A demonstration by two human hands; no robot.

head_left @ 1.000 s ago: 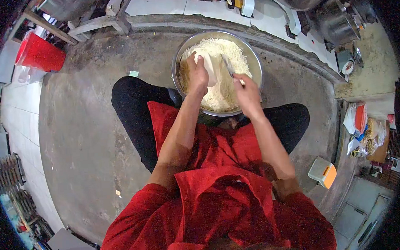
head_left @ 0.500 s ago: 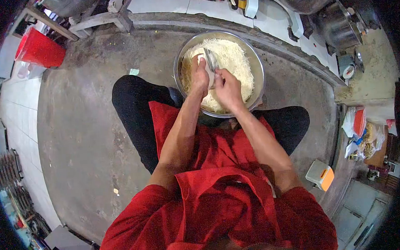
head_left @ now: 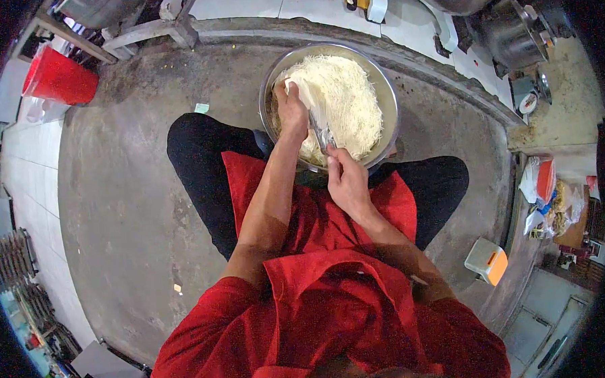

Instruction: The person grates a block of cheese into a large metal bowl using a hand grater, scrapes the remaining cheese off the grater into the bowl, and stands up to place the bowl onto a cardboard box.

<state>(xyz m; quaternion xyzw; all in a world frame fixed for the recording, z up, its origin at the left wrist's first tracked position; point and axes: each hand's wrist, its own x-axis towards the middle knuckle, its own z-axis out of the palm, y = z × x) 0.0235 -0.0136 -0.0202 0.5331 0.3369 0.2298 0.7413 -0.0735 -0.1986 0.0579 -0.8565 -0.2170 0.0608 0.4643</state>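
Pinching the handle of a metal tool [head_left: 323, 135] between its thumb and fingers, the right hand [head_left: 349, 185] was at the near side of a wide metal bowl [head_left: 392, 121]. The left hand [head_left: 292, 115] was closed around a pale piece [head_left: 305, 94], with the thumb lying on it, above the left part of the bowl. How its other fingers stood, I could not tell. The tool was tilted, just beside the piece. Under them, pale thin shreds [head_left: 352, 99] were heaped inside the bowl, which was on the grey floor [head_left: 127, 196].
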